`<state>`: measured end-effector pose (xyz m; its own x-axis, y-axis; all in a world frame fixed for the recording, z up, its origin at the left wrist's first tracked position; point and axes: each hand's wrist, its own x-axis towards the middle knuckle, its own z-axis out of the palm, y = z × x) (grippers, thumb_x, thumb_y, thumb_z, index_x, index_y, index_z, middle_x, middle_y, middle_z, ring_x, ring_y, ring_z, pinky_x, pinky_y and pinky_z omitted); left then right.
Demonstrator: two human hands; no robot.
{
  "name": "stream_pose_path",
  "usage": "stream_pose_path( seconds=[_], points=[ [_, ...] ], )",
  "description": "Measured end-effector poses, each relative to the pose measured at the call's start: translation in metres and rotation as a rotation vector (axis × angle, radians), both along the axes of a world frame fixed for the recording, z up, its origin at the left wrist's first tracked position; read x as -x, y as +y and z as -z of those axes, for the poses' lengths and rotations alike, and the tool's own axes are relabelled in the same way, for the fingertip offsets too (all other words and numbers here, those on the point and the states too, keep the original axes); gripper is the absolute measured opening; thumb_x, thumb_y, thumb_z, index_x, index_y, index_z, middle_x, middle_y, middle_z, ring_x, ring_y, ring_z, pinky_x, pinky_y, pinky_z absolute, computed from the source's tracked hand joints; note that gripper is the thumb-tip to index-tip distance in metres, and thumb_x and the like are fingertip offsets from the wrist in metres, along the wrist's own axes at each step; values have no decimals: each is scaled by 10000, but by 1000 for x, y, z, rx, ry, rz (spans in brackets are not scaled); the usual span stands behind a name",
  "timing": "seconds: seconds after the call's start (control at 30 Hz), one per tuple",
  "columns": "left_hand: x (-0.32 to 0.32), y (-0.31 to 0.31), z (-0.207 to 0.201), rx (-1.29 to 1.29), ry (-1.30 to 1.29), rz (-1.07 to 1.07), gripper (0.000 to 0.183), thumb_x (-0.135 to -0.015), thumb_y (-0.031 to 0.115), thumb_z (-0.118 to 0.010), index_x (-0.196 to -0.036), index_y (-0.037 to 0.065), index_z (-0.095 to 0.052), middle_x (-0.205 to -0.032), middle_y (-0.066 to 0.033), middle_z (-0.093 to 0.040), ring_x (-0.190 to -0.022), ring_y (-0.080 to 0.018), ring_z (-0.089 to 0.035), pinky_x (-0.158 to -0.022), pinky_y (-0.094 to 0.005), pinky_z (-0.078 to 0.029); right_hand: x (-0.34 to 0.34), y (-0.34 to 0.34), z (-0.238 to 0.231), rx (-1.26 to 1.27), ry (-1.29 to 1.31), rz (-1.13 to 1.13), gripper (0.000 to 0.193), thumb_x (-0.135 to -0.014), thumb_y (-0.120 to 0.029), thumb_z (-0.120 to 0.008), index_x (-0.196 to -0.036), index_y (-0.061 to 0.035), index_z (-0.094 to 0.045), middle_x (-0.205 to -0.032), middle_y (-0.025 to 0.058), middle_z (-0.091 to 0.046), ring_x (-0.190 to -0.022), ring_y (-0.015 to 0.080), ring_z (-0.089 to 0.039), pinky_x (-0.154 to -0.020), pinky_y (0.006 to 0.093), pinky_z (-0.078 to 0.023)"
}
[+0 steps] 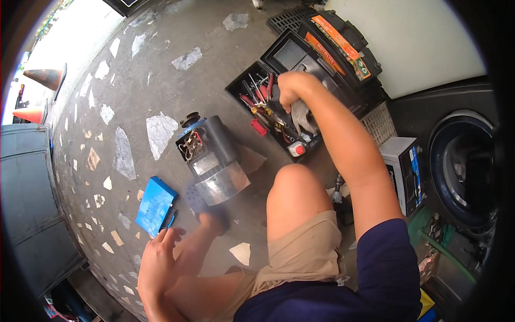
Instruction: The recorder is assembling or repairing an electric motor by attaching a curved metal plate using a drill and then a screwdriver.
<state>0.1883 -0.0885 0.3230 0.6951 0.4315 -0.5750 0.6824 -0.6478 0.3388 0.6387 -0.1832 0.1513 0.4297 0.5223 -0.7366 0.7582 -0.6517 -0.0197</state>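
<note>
My right hand (pixel 296 88) is closed over the open black toolbox (pixel 301 156), its fingers curled downward; what they grip is hidden. A grey cloth or glove (pixel 303 119) lies just below those fingers. Pliers (pixel 270 85), screwdrivers (pixel 251 102) and other hand tools fill the box. My left hand (pixel 162 249) hovers by my left leg, fingers loosely bent and apart, with nothing visible in it. Closest to it is a blue case (pixel 156 205) with a handle. Between my hands stands an electric motor (pixel 212 155) with exposed wiring and a shiny metal end cover.
A black battery-like case with orange labels (pixel 335 45) stands behind the toolbox. At right are a boxed battery (pixel 399 169), a drill-like tool (pixel 337 188) and a front-loading washer (pixel 464 163). Traffic cones (pixel 45 78) and a grey metal cabinet (pixel 27 198) are at left.
</note>
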Motion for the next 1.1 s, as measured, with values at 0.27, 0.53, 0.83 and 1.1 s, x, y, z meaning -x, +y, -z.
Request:
stream_pose_path(
  seconds=[0.27, 0.53, 0.83, 1.1],
  points=[
    [5, -1, -5, -19, -10, 17, 459, -862, 284, -793, -1208, 18, -652, -1008, -163, -692, -866, -317, -653, -808, -415, -525, 58, -122, 71, -1247, -173, 339, 563, -832, -207, -812, -1330, -64, -590, -1238, 194, -621, -1158, 352, -633, -948, 441, -523],
    [-13, -14, 5, 3, 30, 97, 486, -851, 259, -800, -1240, 19, -635, -1019, -165, -692, -871, -324, -658, -804, -419, -529, 290, -281, 211, -863, 6, 209, 351, -975, -231, -562, -1272, -54, -620, -1283, 176, -620, -1262, 359, -567, -1034, 451, -475],
    [-18, -37, 18, -49, 101, 195, 467, -861, 235, -787, -1246, 21, -632, -1009, -168, -689, -866, -327, -663, -797, -422, -533, 313, -274, 274, -1013, 588, 496, 472, -963, -275, -503, -1375, -49, -548, -1324, 165, -590, -1289, 368, -519, -1004, 507, -462],
    [-30, -36, 17, -95, 18, 167, 439, -888, 215, -763, -1260, 23, -630, -1034, -162, -693, -868, -315, -673, -795, -408, -539, 238, -238, 249, -1010, -3, 153, 265, -897, -292, -557, -1019, -69, -630, -1060, 99, -590, -1040, 299, -558, -878, 438, -447]
  ],
)
